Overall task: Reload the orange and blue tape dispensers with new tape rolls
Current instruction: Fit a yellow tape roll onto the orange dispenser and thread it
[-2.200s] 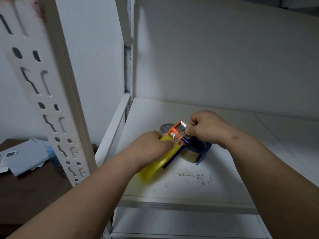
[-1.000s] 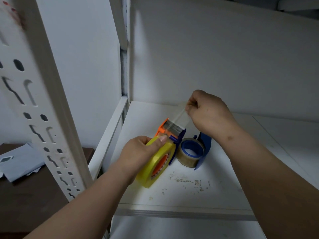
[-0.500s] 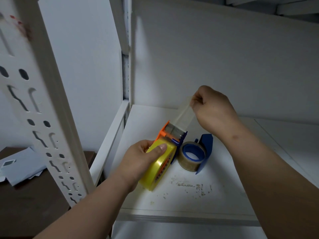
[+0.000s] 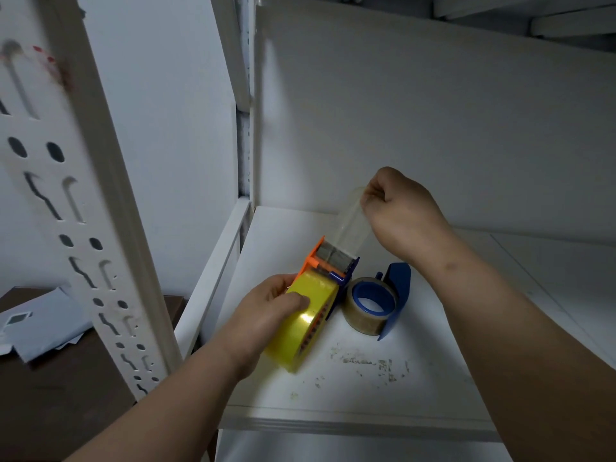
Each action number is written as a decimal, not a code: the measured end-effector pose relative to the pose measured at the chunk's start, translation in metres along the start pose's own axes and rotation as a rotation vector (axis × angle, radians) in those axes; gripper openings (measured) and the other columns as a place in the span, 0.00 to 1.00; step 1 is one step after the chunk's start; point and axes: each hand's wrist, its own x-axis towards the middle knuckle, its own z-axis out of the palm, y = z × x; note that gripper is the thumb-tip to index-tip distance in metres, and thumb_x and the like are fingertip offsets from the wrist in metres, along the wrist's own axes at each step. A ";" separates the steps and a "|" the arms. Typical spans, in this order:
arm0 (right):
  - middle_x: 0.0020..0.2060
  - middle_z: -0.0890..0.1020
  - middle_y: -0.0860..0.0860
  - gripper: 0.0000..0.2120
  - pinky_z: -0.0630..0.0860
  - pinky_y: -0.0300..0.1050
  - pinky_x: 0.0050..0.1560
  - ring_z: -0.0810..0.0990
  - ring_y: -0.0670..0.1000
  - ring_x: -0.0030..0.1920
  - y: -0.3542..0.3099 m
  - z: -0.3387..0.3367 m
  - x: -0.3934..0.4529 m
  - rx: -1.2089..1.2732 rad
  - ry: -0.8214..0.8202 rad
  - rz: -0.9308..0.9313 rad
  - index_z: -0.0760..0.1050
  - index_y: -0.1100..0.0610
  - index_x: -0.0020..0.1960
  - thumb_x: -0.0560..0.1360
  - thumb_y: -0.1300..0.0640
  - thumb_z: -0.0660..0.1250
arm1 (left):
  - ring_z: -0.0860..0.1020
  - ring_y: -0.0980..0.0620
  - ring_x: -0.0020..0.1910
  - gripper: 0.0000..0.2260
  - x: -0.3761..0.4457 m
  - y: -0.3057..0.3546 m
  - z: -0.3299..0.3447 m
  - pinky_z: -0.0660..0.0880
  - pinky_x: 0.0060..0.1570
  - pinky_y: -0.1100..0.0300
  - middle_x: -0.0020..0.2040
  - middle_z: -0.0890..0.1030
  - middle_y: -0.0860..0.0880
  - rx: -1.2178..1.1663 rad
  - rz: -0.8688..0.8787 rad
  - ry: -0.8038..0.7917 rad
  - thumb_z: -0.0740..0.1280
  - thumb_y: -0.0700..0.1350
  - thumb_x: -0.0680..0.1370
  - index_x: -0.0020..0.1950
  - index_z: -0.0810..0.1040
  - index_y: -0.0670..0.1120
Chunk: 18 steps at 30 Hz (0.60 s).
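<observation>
My left hand (image 4: pixel 266 311) grips the orange dispenser (image 4: pixel 315 260) by the thick yellow tape roll (image 4: pixel 305 323) mounted in it, held just above the white shelf (image 4: pixel 333 388). A clear tape strip (image 4: pixel 350 225) runs up from the dispenser's metal blade end to my right hand (image 4: pixel 400 215), which pinches the strip's free end above and to the right. The blue dispenser (image 4: pixel 396 295) lies on the shelf right of the orange one, with a brownish clear roll (image 4: pixel 366 311) on its blue hub.
A perforated white upright (image 4: pixel 83 195) of the rack stands at the left front. The shelf's back wall is close behind my right hand. Dirt specks (image 4: pixel 366 365) mark the shelf near its front edge. Papers (image 4: pixel 40 325) lie on a dark table at lower left.
My right hand has pulled the tape end up and away from the dispenser, drawing out a longer clear strip. My left hand has kept its hold on the orange dispenser.
</observation>
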 end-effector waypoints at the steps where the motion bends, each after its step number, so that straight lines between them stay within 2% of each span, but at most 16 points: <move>1: 0.38 0.76 0.50 0.05 0.75 0.51 0.43 0.76 0.55 0.42 -0.001 0.000 0.000 0.031 -0.003 0.005 0.70 0.56 0.47 0.77 0.58 0.56 | 0.84 0.43 0.47 0.20 0.000 0.000 0.000 0.79 0.49 0.48 0.48 0.86 0.47 0.002 -0.003 -0.013 0.69 0.51 0.65 0.56 0.81 0.53; 5: 0.41 0.80 0.53 0.06 0.77 0.53 0.44 0.78 0.54 0.42 -0.003 0.000 -0.001 0.107 -0.007 0.008 0.71 0.56 0.47 0.76 0.58 0.56 | 0.84 0.43 0.49 0.19 -0.001 -0.001 -0.002 0.79 0.51 0.47 0.49 0.86 0.47 -0.005 0.010 -0.023 0.70 0.51 0.68 0.58 0.81 0.52; 10: 0.41 0.80 0.51 0.05 0.78 0.53 0.45 0.79 0.54 0.43 -0.004 0.001 -0.002 0.101 0.022 -0.012 0.72 0.54 0.45 0.76 0.57 0.57 | 0.85 0.48 0.46 0.09 -0.001 -0.001 -0.001 0.81 0.49 0.51 0.48 0.87 0.50 0.013 0.023 0.005 0.69 0.49 0.77 0.57 0.81 0.52; 13: 0.41 0.80 0.51 0.05 0.78 0.53 0.46 0.79 0.54 0.43 -0.005 0.001 -0.003 0.101 0.023 -0.020 0.71 0.54 0.45 0.76 0.57 0.57 | 0.85 0.49 0.45 0.09 -0.002 -0.001 0.000 0.81 0.49 0.51 0.47 0.87 0.51 0.026 0.026 0.023 0.68 0.50 0.77 0.56 0.81 0.53; 18: 0.42 0.80 0.52 0.05 0.79 0.53 0.47 0.79 0.54 0.44 -0.003 -0.001 -0.004 0.121 0.004 -0.026 0.72 0.54 0.46 0.77 0.58 0.58 | 0.85 0.46 0.48 0.09 -0.003 -0.001 -0.002 0.80 0.52 0.49 0.48 0.87 0.49 0.011 0.014 0.008 0.68 0.48 0.78 0.57 0.81 0.52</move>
